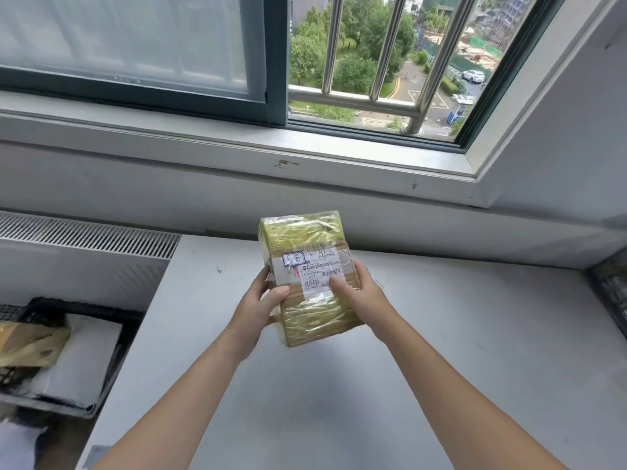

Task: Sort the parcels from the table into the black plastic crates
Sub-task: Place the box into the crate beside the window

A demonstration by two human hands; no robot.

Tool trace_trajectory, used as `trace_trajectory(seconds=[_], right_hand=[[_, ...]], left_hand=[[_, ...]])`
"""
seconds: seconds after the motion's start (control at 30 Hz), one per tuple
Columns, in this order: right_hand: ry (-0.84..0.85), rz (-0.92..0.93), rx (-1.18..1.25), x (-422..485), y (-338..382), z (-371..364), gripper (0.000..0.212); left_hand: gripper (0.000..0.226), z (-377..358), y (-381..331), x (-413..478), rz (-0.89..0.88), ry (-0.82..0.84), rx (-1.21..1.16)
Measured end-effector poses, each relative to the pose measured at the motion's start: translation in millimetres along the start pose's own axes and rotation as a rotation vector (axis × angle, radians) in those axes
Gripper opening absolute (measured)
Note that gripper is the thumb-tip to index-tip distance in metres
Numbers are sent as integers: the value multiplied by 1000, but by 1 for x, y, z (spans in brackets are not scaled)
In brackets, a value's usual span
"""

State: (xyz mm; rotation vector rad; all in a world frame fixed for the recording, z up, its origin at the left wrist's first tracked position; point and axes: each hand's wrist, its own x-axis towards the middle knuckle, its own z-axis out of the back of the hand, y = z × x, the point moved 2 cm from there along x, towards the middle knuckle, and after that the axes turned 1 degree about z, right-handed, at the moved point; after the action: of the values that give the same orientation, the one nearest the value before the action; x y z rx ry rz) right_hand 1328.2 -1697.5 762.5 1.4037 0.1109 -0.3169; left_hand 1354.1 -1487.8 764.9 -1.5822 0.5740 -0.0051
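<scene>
A box-shaped parcel (pixel 307 239) wrapped in yellowish tape, with a white shipping label on its face, is held up above the white table (pixel 441 351). My left hand (pixel 259 310) grips its left edge, thumb across the front. My right hand (pixel 359 293) grips its right edge, thumb lying on the label. A black plastic crate (pixel 112 337) stands below the table's left edge and holds a white parcel (pixel 81 364) and a yellow-brown bag parcel (pixel 30 344). Part of a second black crate (pixel 610 290) shows at the right edge.
A wall with a window sill (pixel 305 164) runs behind the table. A white radiator cover (pixel 84 242) with a grille stands at the back left. A dark object lies on the floor at the bottom left.
</scene>
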Motion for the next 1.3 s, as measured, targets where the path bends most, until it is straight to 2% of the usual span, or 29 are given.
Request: trace_trajectory(seconds=[0.1, 0.5, 0.73, 0.87, 1.1, 1.3], right_hand=[[-22, 76, 65, -2, 31, 8, 46], [-185, 287, 35, -35, 100, 30, 47], [-232, 329, -60, -57, 138, 41, 50], [-231, 347, -55, -66, 156, 43, 55], [-235, 389, 1, -76, 167, 41, 72], [-241, 394, 7, -80, 167, 40, 75]], left_hand=[[51, -11, -30, -2, -95, 14, 26], [29, -52, -96, -23, -356, -116, 38], [49, -64, -122, -48, -514, -95, 72], [52, -69, -134, -58, -594, -111, 77], [55, -70, -145, -70, -650, -82, 47], [57, -71, -148, -75, -654, -81, 60]])
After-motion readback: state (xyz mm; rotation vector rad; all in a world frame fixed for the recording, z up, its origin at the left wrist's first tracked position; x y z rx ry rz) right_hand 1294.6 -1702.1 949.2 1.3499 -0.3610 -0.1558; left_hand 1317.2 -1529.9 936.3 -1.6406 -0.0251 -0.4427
